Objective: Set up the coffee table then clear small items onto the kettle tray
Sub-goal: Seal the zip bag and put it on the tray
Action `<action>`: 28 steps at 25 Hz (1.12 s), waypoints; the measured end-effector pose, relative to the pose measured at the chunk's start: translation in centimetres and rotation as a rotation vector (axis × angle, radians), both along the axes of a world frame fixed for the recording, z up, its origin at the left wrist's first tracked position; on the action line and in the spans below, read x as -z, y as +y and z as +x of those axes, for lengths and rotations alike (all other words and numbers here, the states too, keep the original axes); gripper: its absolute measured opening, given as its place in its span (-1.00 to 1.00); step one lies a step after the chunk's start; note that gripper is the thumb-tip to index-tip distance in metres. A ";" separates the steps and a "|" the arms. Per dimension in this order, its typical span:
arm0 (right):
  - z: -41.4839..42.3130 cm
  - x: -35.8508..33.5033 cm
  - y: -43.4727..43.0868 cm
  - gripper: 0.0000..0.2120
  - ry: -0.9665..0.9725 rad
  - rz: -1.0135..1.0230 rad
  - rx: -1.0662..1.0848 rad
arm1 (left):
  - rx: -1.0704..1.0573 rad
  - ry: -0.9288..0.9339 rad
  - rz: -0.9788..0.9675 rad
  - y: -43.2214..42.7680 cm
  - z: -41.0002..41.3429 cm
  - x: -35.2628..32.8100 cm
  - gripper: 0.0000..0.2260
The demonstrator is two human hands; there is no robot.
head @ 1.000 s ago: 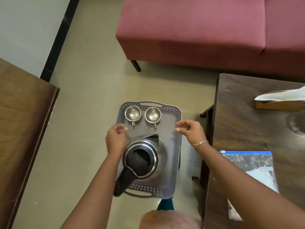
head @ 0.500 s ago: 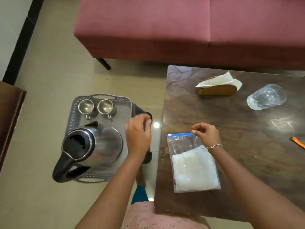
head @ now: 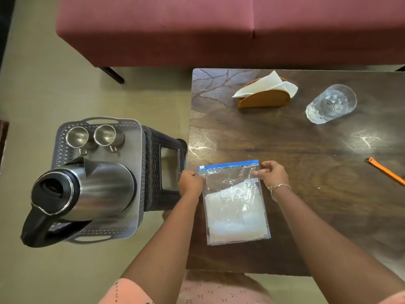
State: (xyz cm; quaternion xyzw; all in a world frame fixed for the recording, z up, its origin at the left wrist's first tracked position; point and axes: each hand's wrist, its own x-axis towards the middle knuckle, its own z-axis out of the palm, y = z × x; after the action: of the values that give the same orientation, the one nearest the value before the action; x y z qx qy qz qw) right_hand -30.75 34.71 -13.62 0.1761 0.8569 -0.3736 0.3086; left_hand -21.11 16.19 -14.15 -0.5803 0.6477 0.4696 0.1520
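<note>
Head view, dark wood worktop (head: 306,172) before a red sofa (head: 219,29), clear blue-sealed zip bag (head: 234,205) pinched by left hand (head: 190,182) and right hand (head: 272,175), grey kettle tray (head: 131,150) alongside.

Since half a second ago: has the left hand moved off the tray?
Yes. The left hand left the tray edge and went right to the coffee table, now pinching the zip bag's top left corner.

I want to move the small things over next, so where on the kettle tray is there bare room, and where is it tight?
The tray is bare along its right strip, beside the kettle and the two steel cups. The far left corner holds the cups; the kettle fills the near left. On the table, a bare stretch lies between the zip bag and the orange tool.
</note>
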 end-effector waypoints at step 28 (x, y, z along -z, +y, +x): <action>3.0 -23.7 -5.9 -0.78 1.185 -0.522 -0.626 | 0.414 1.075 -0.598 1.2 1.5 -24.4 -0.92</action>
State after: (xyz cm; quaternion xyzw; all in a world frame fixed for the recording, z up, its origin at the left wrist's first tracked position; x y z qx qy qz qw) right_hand -27.73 28.79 10.11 -0.3895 0.7734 -0.4931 -0.0837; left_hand -19.64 17.37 10.28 -0.1447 0.8346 0.4553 -0.2743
